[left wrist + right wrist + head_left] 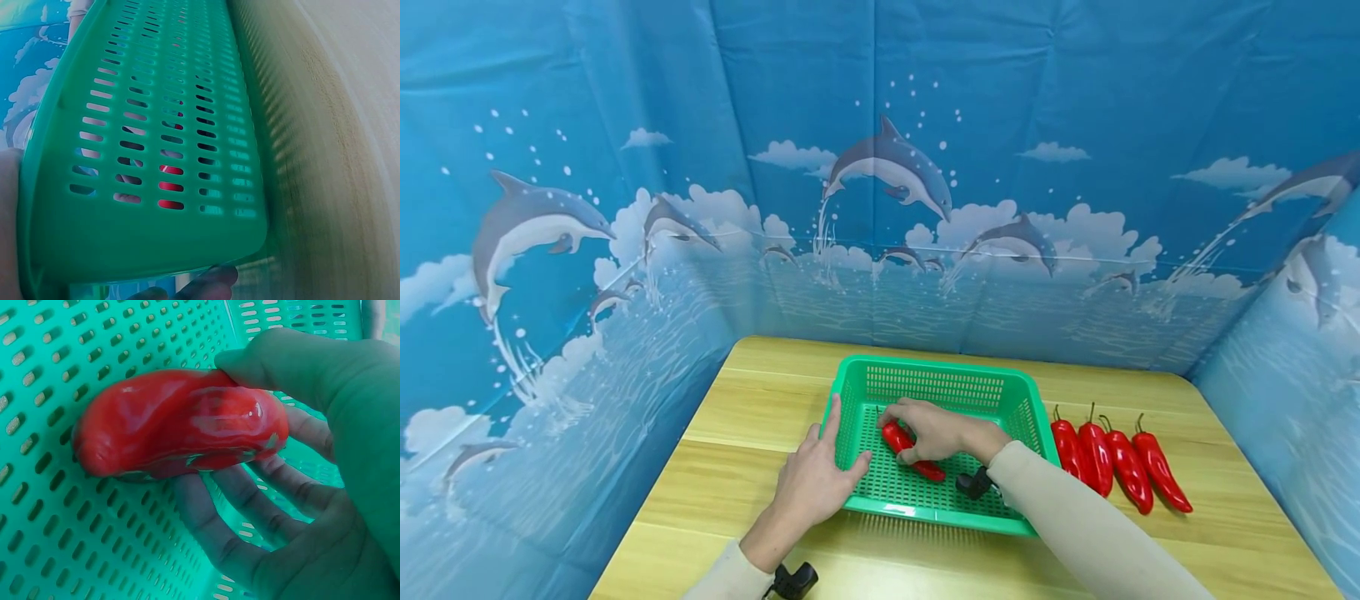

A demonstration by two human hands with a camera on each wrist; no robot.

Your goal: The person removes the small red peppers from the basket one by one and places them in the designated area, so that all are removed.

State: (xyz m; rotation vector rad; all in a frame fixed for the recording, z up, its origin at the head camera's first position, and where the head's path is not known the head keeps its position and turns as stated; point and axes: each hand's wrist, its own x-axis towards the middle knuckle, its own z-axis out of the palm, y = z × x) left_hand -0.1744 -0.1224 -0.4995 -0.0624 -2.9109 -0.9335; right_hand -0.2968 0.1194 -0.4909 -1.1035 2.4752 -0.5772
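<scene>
A green plastic basket (940, 518) with slotted walls stands on the table. Inside it, my right hand (936, 429) grips a red chili pepper (929, 471) between thumb and fingers. In the right wrist view the shiny red pepper (181, 422) lies across those fingers, close over the slotted basket floor (56, 506). My left hand (816, 479) holds the basket's near left corner, thumb over the rim and index finger stretched along the left side. From the left wrist, fingertips (212, 284) show at the corner's edge, and red glints through the wall slots.
Several red peppers (1127, 471) lie side by side on the wooden table (722, 467), right of the basket, stems pointing away. A blue curtain (805, 75) printed with dolphins surrounds the back and sides. Small black cameras (973, 483) sit on both wrists.
</scene>
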